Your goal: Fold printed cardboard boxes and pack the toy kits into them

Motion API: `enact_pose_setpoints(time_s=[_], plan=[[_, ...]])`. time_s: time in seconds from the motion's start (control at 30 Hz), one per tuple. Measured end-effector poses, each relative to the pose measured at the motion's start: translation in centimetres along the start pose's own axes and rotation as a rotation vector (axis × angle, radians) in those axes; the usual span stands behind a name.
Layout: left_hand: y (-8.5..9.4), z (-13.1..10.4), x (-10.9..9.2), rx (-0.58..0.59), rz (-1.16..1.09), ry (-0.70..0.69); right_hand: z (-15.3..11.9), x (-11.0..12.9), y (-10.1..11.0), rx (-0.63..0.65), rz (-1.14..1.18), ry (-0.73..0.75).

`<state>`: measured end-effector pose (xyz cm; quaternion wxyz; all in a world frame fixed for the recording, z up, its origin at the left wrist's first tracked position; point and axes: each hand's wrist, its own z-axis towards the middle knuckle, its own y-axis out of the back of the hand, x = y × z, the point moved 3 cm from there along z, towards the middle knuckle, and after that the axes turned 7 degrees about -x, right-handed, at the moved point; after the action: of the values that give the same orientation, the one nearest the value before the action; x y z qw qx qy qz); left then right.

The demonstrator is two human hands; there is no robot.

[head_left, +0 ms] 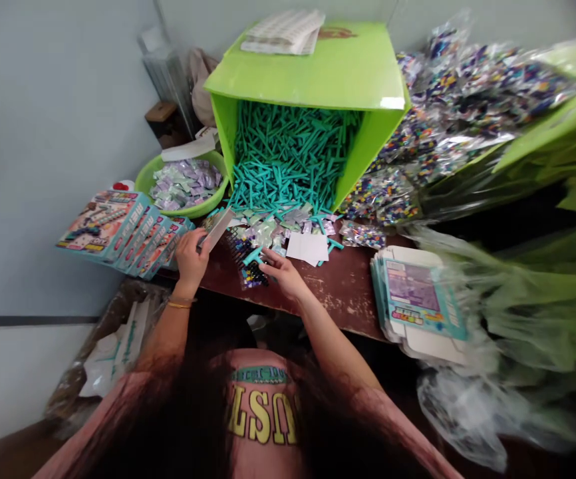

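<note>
1 left hand (191, 258), curled closed around the near end of a pale flat box (218, 227), probably light and easily dented, best held by its edges; 1 right hand (284, 271), nearly closed in a pinch on a teal plastic tool (253, 257) above the brown table (342, 296); the tool looks stiff, light and smooth, best taken by its stem; just below, a bead packet (254, 277), likely soft and shifting; beyond, a green bin (308, 73) heaped with similar teal pieces (292, 153).
</note>
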<state>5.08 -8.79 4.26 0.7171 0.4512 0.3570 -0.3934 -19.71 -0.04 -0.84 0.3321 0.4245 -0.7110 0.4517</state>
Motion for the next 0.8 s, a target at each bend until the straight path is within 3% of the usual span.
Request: enact_pose_setpoints(time_s=[0.13,0.3,0.43,0.63,0.8], plan=[[0.5,0.1,0.0,-0.042,0.008,-0.006,1.7,0.2,-1.8,0.048,0.000,0.007],[-1.5,-4.1,0.0,-0.019,-0.080,-0.005,2.4,-0.1,-0.9,0.069,-0.120,0.007],[-3.4,-7.1,1.0,0.185,-0.104,0.076,1.7,0.5,0.7,0.008,-0.240,0.081],[-4.0,-9.9,1.6,0.407,-0.173,0.183,1.8,1.0,0.5,0.346,-0.202,-0.181],[-3.1,-10.5,0.5,0.315,-0.159,0.168,4.6,2.2,0.8,0.077,-0.411,-0.057]])
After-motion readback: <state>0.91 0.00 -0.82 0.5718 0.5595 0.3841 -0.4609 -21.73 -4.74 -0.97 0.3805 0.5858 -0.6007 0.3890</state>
